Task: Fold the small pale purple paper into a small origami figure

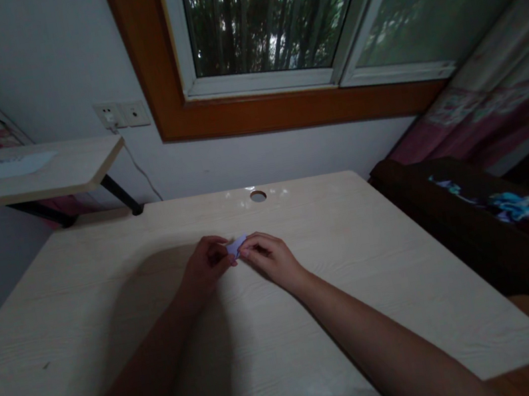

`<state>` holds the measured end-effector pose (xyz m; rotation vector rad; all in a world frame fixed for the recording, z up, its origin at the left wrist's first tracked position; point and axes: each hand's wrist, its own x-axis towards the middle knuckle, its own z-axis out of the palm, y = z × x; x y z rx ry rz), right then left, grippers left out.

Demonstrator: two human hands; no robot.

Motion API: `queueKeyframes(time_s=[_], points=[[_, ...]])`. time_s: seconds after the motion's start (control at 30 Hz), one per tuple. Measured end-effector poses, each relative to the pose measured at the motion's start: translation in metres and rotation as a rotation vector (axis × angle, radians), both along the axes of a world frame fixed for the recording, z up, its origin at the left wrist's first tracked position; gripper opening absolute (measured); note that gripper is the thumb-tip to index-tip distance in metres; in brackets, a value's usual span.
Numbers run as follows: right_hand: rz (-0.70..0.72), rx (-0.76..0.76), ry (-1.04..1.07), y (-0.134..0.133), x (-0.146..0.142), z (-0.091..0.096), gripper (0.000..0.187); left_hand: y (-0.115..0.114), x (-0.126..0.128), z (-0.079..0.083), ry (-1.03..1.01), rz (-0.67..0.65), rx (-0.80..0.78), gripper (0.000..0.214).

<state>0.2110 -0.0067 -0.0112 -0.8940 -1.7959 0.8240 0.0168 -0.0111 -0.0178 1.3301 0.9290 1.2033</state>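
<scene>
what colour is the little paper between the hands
Pale lilac-blue paper, seen in the head view.

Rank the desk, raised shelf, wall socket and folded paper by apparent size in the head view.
1. desk
2. raised shelf
3. wall socket
4. folded paper, partly hidden; unsure against the wall socket

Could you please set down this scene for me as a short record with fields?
Surface: light wooden desk with a round cable hole near its far edge
Left: left hand pinches one end of the small lilac paper
Right: right hand pinches its other end
Around: side shelf to the left, wall socket, window above
</scene>
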Motion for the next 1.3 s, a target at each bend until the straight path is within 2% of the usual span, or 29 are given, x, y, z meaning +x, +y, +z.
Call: queueKeyframes(time_s=[0.2, 0.47, 0.73, 0.97, 1.17, 1.3], points=[[-0.026, -0.001, 0.023, -0.001, 0.0009, 0.0015, 0.014, -0.0036, 0.0019, -0.0004, -0.035, -0.002, 0.033, 0.042], [0.006, 0.014, 0.021, -0.0028, -0.0001, 0.0015, 0.013, -0.005, 0.0, -0.0022, -0.036, -0.051, 0.015, 0.033], [0.047, 0.033, 0.016, -0.0013, 0.0007, 0.0006, 0.01, -0.0038, 0.0016, -0.0008, -0.078, -0.018, -0.019, 0.037], [0.008, -0.007, 0.044, -0.0011, 0.0003, 0.001, 0.008, -0.0074, 0.0029, 0.0019, -0.061, -0.022, 0.024, 0.035], [-0.001, -0.101, 0.123, -0.001, -0.0009, -0.0011, 0.012, -0.0087, -0.0011, -0.0057, 0.063, 0.011, 0.108, 0.025], [0.012, -0.154, 0.169, -0.0005, -0.0015, -0.004, 0.013, -0.0097, -0.0045, -0.0052, 0.206, -0.016, 0.162, 0.018]])
